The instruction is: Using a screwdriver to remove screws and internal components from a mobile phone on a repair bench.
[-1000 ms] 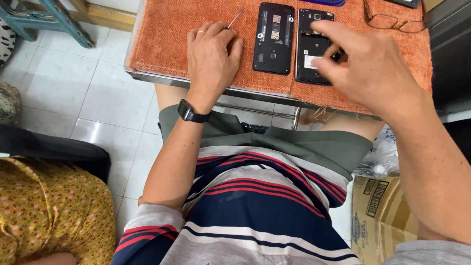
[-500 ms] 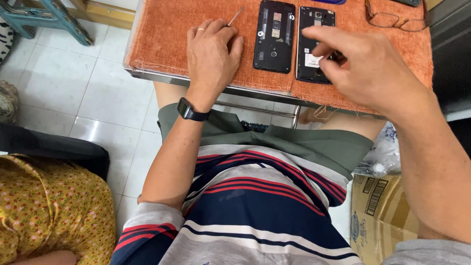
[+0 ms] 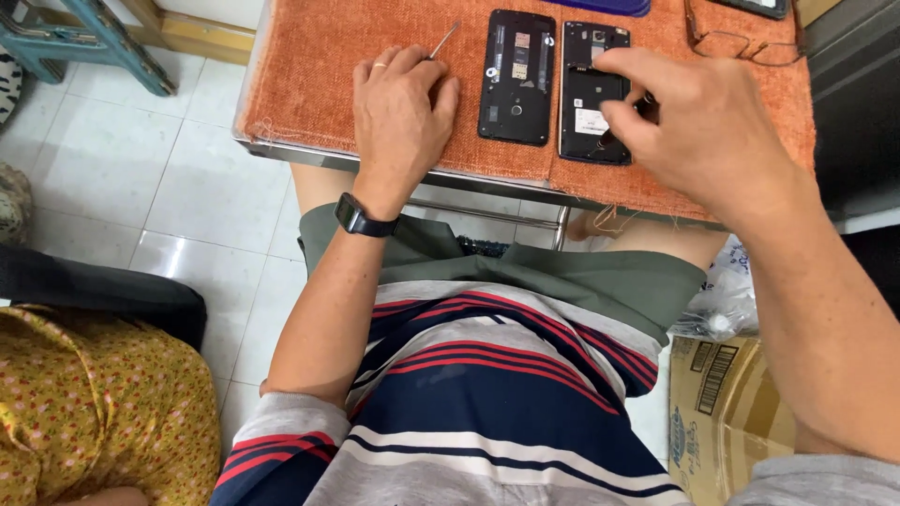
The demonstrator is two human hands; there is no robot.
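Observation:
Two black phone parts lie side by side on an orange cloth (image 3: 309, 84): a back shell (image 3: 516, 75) on the left and an opened phone (image 3: 592, 108) with a white label on the right. My right hand (image 3: 694, 122) reaches over the opened phone, its index finger across the phone's top and its fingertips pinched at the phone's right edge. My left hand (image 3: 398, 108) rests curled on the cloth left of the shell, and a thin metal tool (image 3: 442, 39) sticks out from between its fingers. A black band is on my left wrist.
Glasses (image 3: 741, 42) lie on the cloth at the far right, with a dark blue item (image 3: 600, 6) at the top edge. The cloth covers a small metal table (image 3: 487, 183) over my lap. A cardboard box (image 3: 722, 412) stands at my right, and a person in a yellow garment (image 3: 84, 403) sits at lower left.
My right hand has shifted a little to the right across the opened phone, uncovering its white label. My left hand has stayed put.

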